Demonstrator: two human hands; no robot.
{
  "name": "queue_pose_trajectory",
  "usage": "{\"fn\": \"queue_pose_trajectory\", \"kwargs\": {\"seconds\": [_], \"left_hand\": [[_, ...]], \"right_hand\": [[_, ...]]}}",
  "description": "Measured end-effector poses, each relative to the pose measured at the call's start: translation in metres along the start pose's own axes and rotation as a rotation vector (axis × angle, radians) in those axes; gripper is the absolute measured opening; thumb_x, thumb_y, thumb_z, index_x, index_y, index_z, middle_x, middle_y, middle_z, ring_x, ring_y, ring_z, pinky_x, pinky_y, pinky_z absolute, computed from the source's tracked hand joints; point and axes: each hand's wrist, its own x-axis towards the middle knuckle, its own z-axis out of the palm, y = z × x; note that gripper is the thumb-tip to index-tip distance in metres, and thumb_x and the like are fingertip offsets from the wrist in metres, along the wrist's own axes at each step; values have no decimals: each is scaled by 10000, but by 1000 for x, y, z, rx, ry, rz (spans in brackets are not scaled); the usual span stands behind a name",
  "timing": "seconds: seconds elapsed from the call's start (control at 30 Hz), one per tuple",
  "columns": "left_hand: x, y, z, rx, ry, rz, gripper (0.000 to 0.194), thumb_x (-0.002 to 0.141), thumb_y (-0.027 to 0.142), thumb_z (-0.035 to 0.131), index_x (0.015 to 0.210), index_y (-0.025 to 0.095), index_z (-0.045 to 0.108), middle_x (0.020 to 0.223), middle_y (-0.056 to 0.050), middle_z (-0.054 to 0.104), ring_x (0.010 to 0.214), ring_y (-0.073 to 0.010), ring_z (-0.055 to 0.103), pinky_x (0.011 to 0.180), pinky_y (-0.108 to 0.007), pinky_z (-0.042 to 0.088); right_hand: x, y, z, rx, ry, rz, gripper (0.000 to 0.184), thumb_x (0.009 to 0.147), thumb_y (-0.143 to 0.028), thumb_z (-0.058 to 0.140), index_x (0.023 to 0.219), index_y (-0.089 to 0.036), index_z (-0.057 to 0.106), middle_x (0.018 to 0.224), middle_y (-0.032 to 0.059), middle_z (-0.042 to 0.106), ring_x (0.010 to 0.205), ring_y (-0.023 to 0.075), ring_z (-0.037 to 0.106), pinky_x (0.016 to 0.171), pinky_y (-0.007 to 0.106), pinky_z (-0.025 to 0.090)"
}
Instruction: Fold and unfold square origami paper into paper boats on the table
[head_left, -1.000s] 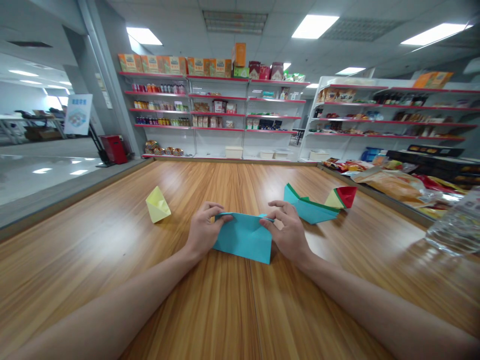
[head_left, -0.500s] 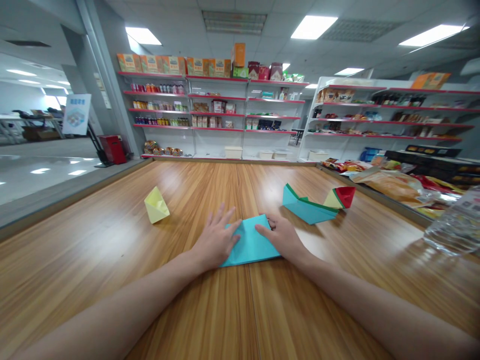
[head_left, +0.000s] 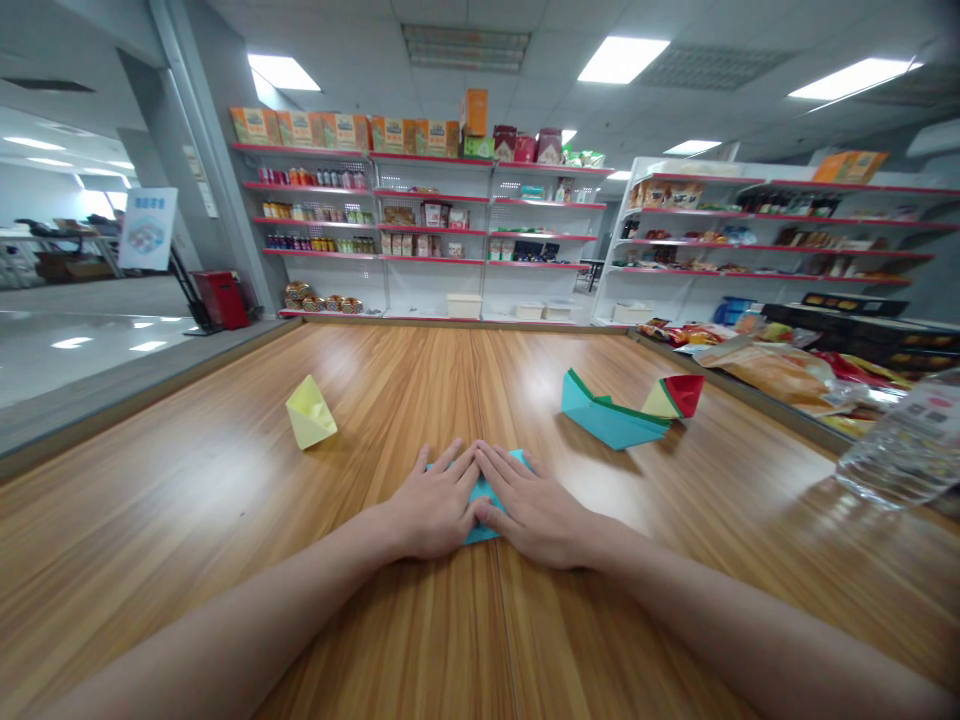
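**Wood-grain tabletop (head_left: 225,480), blue paper (head_left: 483,490) mostly covered**

Left hand (head_left: 433,508), flat, fingers slightly spread, covers the blue paper's left side; right hand (head_left: 540,512), flat, fingers nearly together, its right. Neither is nearer; they meet across it, hiding its long axis.

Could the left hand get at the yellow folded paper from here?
Likely yes: nothing stands between the left hand and the yellow folded paper, though that hand lies on the blue paper.
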Motion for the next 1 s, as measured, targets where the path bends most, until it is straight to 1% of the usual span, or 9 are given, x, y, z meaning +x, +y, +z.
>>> {"fn": "queue_pose_trajectory", "kwargs": {"seconds": [0.2,0.37,0.47,0.53,0.63,0.77,0.87,0.93,1.0], "left_hand": [[-4,3,-1,-35,22,-61,675,895,556,148,1449,172,164,1522,-91,89,1386,-321,75,1070,-578,108],[-2,3,5,-34,95,-116,700,886,558,185,1432,121,218,1510,-136,142,1384,-318,96,1072,-578,92],[-1,1,9,-67,155,-138,716,872,572,234,1413,105,253,1496,-170,189,1376,-327,137,1068,-584,91],[0,-1,9,-103,186,-136,717,853,579,304,1390,105,283,1474,-191,246,1364,-339,178,1055,-604,95],[1,-1,6,-171,266,-146,672,811,572,432,1302,116,371,1350,-207,437,1276,-343,351,1027,-630,131],[3,3,0,-184,414,-194,483,809,544,487,1064,134,496,1019,-158,624,983,-293,576,899,-474,378],[2,9,-4,-118,438,-249,451,851,559,401,998,147,509,822,-118,642,773,-262,623,675,-345,431],[2,12,-5,-106,418,-264,469,865,580,341,958,161,530,718,-87,630,670,-240,615,587,-303,393],[3,14,-5,-182,419,-244,476,871,588,311,839,177,551,641,-53,595,604,-205,582,540,-275,349]], "right_hand": [[4,26,2,-31,19,252,711,906,-583,157,1437,-114,222,1497,135,196,1379,289,160,1081,532,144],[6,33,6,-52,122,415,719,894,-571,235,1412,-74,277,1484,166,224,1373,322,160,1064,567,132],[6,33,5,11,201,397,653,879,-516,352,1355,-68,367,1428,200,337,1339,328,253,1060,533,177],[6,33,4,113,284,365,569,848,-462,455,1278,-89,438,1315,204,476,1247,312,403,1019,482,280],[6,32,1,366,405,324,466,811,-400,538,1180,-126,457,1076,140,615,1005,247,577,853,386,438],[7,25,-4,680,457,251,414,844,-385,510,1177,-153,430,878,59,651,786,184,618,655,285,475],[8,21,-6,617,461,321,353,846,-498,470,808,-162,573,690,24,605,644,162,572,530,242,417],[9,20,-7,548,440,369,489,830,-582,433,569,-173,488,552,0,503,528,131,486,446,225,333],[9,20,-8,581,427,384,548,806,-642,413,505,-183,403,489,-19,405,460,105,392,401,221,260]]}}
